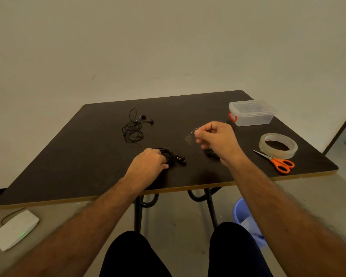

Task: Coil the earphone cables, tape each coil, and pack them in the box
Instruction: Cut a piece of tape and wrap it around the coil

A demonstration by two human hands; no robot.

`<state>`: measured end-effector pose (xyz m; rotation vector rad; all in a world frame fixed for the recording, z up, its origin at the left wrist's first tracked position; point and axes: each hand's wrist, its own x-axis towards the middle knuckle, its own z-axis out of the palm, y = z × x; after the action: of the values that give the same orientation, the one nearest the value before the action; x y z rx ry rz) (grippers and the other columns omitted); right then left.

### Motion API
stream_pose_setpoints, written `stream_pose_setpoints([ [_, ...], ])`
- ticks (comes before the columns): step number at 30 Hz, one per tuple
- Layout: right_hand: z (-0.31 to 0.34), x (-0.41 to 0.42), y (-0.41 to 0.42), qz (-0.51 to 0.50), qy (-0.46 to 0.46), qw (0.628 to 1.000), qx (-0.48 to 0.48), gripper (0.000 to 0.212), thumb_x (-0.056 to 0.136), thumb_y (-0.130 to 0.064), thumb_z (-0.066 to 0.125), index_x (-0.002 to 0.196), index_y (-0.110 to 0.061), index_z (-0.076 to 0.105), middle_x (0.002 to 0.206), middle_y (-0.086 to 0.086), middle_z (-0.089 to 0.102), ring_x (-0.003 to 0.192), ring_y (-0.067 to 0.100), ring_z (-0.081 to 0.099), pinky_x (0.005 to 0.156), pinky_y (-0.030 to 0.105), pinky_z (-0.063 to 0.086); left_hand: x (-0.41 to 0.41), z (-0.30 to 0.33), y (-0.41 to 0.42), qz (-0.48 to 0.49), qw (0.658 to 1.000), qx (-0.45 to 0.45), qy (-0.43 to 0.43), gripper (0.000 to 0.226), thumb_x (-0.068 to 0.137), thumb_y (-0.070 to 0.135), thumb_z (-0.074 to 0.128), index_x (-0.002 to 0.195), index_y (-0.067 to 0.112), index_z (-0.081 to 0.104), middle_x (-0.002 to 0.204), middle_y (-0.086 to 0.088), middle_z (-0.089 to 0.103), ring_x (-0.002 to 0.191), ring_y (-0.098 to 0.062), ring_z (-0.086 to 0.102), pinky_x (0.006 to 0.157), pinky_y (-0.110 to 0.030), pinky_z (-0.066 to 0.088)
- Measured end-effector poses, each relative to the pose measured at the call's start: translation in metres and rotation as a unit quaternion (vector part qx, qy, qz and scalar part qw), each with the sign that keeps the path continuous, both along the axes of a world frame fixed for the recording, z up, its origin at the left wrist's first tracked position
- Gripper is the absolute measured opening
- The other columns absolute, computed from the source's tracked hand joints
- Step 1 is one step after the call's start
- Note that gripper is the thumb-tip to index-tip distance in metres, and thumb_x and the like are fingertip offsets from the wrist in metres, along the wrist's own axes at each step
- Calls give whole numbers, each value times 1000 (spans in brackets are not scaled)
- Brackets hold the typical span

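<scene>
- Left hand (148, 162) presses a coiled earphone cable (173, 156) onto the table (68, 156), fingers curled over it.
- Right hand (216, 139) pinches a clear tape strip (190, 136).
- Lidded box (252, 112) sits far right.
- No readable writing anywhere.

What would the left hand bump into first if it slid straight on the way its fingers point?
Probably nothing new: the left hand already rests on the coiled earphones. Pushed on, it would shove their earbuds first; depth is uncertain.

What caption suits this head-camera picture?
Left hand holds a coiled earphone cable; right hand pinches cut tape piece.
</scene>
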<state>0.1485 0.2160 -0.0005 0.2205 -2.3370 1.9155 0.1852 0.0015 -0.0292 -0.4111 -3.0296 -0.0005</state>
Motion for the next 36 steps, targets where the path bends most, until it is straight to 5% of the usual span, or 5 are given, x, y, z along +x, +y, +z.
stream_pose_setpoints([
  [11, 6, 6, -5, 0, 18, 1000, -2, 5, 89, -16, 70, 91, -12, 70, 85, -3, 72, 77, 10, 67, 65, 21, 56, 2, -3, 3, -12, 999, -28, -9, 27, 105, 33, 35, 106, 18, 57, 104, 1, 56, 97, -17, 49, 82, -34, 46],
  [20, 5, 20, -37, 1, 60, 998, -32, 1, 88, -14, 70, 88, -12, 70, 82, 1, 73, 71, 9, 69, 69, 20, 55, 18, 20, 13, -11, 990, 141, -12, 32, 106, 28, 30, 84, 17, 50, 73, 1, 56, 70, -22, 55, 69, -40, 39],
  [25, 0, 34, -53, -30, 103, 994, -2, 4, 92, -17, 66, 88, -17, 66, 87, -5, 69, 76, 10, 69, 72, 27, 59, 35, 34, 32, -21, 952, 302, -38, 31, 105, 27, 34, 81, 23, 52, 69, 0, 54, 61, -14, 49, 60, -36, 40],
  [30, 8, 53, -52, -94, 222, 967, 80, 6, 95, -22, 61, 89, -22, 60, 84, -12, 61, 79, 7, 60, 68, 20, 50, 56, 44, 47, -19, 863, 499, -81, 33, 105, 22, 33, 80, 11, 52, 65, 1, 47, 58, -12, 45, 58, -31, 42],
  [36, 32, 73, -41, -110, 256, 954, 112, 7, 96, -20, 60, 89, -19, 59, 84, -12, 59, 78, 3, 56, 65, 11, 42, 77, 52, 56, -53, 817, 571, -57, 39, 106, 25, 35, 74, 12, 54, 57, 5, 44, 58, -13, 53, 71, -36, 48],
])
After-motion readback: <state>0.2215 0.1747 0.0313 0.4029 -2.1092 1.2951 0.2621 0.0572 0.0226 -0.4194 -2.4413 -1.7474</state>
